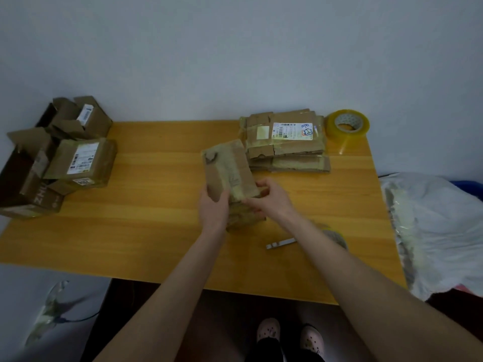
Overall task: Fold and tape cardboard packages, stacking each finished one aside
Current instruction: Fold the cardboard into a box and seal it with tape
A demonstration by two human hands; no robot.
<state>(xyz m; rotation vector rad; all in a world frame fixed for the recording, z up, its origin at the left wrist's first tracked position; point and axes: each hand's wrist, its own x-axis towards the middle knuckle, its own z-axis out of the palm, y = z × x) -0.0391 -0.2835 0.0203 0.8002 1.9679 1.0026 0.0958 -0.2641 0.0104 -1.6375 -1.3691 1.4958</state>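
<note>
A flattened brown cardboard package [226,169] with old tape on it stands tilted above the middle of the wooden table [146,231]. My left hand [213,209] grips its lower left edge. My right hand [270,198] pinches its lower right corner. Behind it lies a stack of flattened packages [286,141] with a white label on top. A roll of clear tape [347,124] stands at the table's far right corner.
Unfolded cardboard boxes [65,152] are piled at the table's left end. A small grey cutter [281,242] lies on the table beside my right forearm. A white plastic bag [433,231] lies to the right of the table. My feet show below the near edge.
</note>
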